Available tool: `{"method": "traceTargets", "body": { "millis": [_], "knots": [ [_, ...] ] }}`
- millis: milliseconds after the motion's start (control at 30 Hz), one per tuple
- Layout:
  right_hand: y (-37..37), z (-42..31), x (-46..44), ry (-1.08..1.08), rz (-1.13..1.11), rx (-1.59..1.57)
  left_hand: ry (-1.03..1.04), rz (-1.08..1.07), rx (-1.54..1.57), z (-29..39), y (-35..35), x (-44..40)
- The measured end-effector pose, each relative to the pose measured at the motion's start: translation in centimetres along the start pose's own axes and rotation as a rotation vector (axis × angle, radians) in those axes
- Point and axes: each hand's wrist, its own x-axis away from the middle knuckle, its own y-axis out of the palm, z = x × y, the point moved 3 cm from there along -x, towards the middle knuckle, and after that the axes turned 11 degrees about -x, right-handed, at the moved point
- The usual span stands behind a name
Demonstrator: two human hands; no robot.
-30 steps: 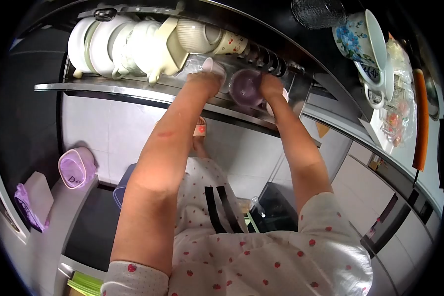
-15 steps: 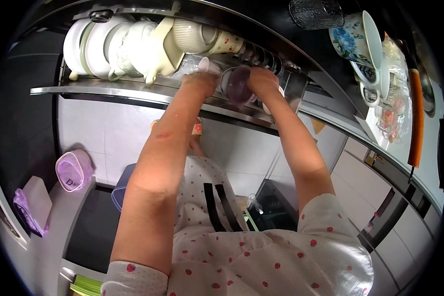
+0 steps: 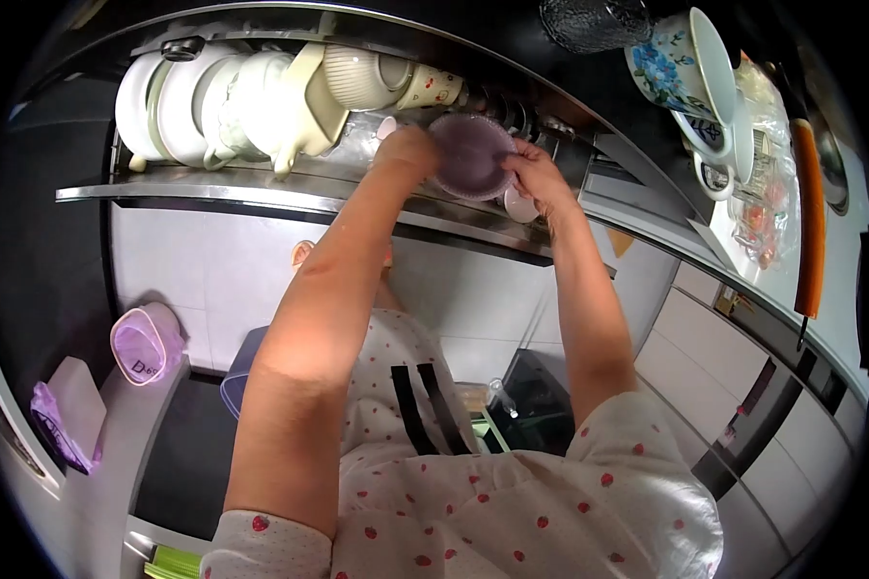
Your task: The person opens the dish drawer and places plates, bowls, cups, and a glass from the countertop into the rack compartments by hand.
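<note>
A round purple bowl [image 3: 471, 159] with a ridged rim is tilted so that its inside faces me, over the open drawer. My right hand [image 3: 539, 179] grips its right rim, thumb and fingers closed on the edge. Against the bowl's left side is my left hand [image 3: 407, 152], its fingers blurred and partly hidden, so its hold cannot be made out. Just behind the left hand a small pink cup [image 3: 386, 127] shows in part. Below the bowl, close to my right hand, sits a pale pink dish [image 3: 520, 205].
White plates [image 3: 182, 111], a cream pot-like dish [image 3: 304, 111], a ribbed bowl [image 3: 357, 77] and a patterned cup [image 3: 433, 87] line the drawer. The metal drawer front [image 3: 261, 196] runs below my forearms. At right, a flowered mug [image 3: 681, 68] and an orange-handled tool [image 3: 809, 222] lie on the counter.
The purple bowl has turned to show its inside more fully. My right hand has shifted slightly right and down to its right rim. My left hand covers more of the pink cup.
</note>
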Motion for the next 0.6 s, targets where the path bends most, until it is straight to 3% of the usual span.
{"method": "traceTargets", "body": {
  "millis": [33,100,133,200,267,333,367,467,500,600],
  "knots": [
    [0.1,0.2,0.4,0.105,-0.102,-0.254,0.004,0.001,0.000,0.3,-0.3,0.2],
    [0.5,0.4,0.5,0.099,-0.157,-0.307,-0.229,-0.202,0.740,-0.3,0.2,0.6],
    [0.8,0.5,0.5,0.093,-0.214,-0.360,-0.229,-0.202,0.739,-0.6,0.5,0.4],
    [0.3,1.7,-0.4,0.143,-0.195,-0.486,-0.298,0.045,0.767,-1.7,0.5,0.1],
    [0.3,3.3,-1.9,0.194,-0.177,-0.612,-0.323,0.157,0.719,-2.1,-0.2,1.0],
    [0.0,4.1,-3.7,-0.082,0.100,0.295,-0.347,0.268,0.669,-2.6,-1.0,1.6],
    [0.3,4.6,-4.5,-0.113,0.097,0.493,-0.352,0.304,0.697,-2.8,-1.2,1.7],
    [1.3,7.8,-8.1,-0.106,-0.053,0.755,-0.394,0.321,0.822,-2.8,-1.5,2.2],
    [1.5,8.1,-8.3,0.087,-0.120,0.688,-0.373,0.311,0.857,-2.9,-1.3,2.1],
    [2.2,7.2,-8.6,0.025,-0.060,0.865,-0.339,0.362,0.833,-3.2,-1.4,1.7]
  ]
}}
